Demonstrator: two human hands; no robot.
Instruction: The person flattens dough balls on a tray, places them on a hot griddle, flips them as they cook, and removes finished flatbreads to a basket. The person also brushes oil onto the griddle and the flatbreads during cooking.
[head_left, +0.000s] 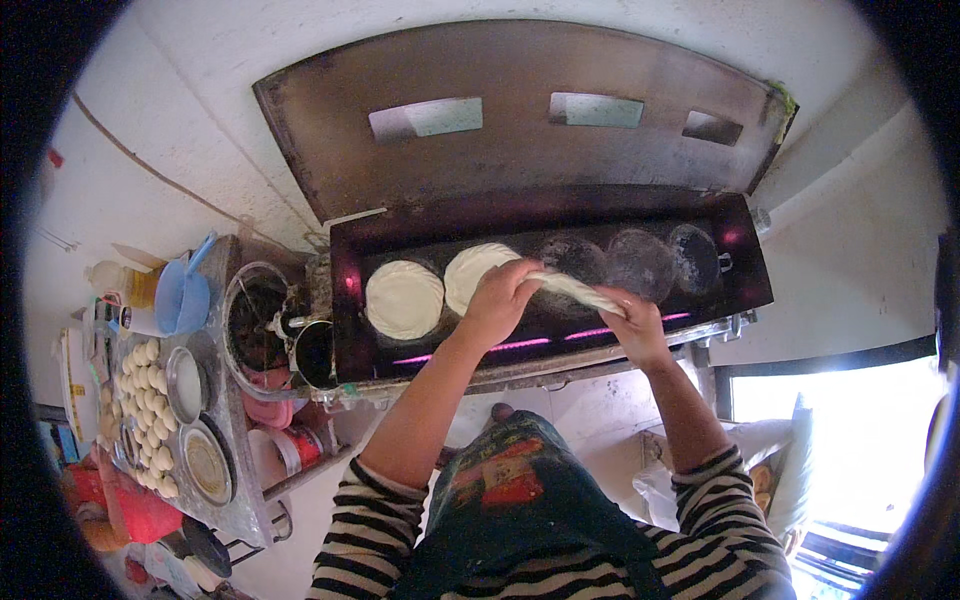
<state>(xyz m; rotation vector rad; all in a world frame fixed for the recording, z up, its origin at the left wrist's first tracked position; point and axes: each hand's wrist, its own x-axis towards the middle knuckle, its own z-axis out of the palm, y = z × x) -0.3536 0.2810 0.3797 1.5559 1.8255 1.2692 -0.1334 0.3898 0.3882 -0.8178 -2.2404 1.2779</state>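
Note:
Between my hands I hold a raw dough round (571, 286) with a crimped rim, seen almost edge-on above the open griddle oven (551, 199). My left hand (501, 291) grips its left side, and my right hand (636, 328) has the right side. A flat dough round (405, 300) rests on the oven floor at the far left. Beside it lies another dough round (476, 266), partly covered by my left hand. Further right are three dark, flour-dusted round spots (640, 262); whether they are separate plates I cannot tell.
The oven's raised metal lid (525, 67) leans at the back. Pink-glowing burners (517, 345) run along the front edge. At left, a worktop (251, 517) bears several dough balls (150, 405), metal pans (206, 461) and a blue dipper (182, 296). Another person's arm (112, 495) shows beside it.

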